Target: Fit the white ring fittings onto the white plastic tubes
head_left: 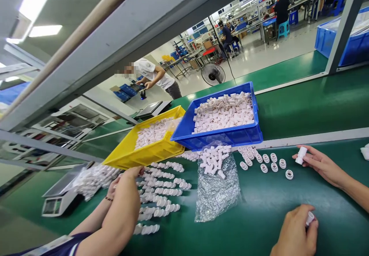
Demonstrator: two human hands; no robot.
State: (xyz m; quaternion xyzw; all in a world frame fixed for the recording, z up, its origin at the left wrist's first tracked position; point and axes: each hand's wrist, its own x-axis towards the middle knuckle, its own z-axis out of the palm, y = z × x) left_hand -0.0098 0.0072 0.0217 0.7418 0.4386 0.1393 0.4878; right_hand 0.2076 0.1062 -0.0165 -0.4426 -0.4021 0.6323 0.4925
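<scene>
My left hand [298, 229] is closed around a small white plastic pipe fitting [309, 218]; only its ring-shaped end shows between thumb and fingers. Above it, my right hand [323, 165] pinches another white pipe fitting [301, 155], a short tube with a collar, tilted upward. Left of my right hand, several white ring-ended fittings [273, 167] stand on the green table [253, 217]. A heap of white tube fittings [213, 158] lies on a clear plastic bag [217, 194] farther left.
A blue bin [227, 136] and a yellow bin [147, 152] hold many white fittings. At left, a co-worker's arms [115, 213] reach over rows of fittings [161, 190], near a scale [54, 206] with bagged parts. A metal frame bar [129, 29] crosses above.
</scene>
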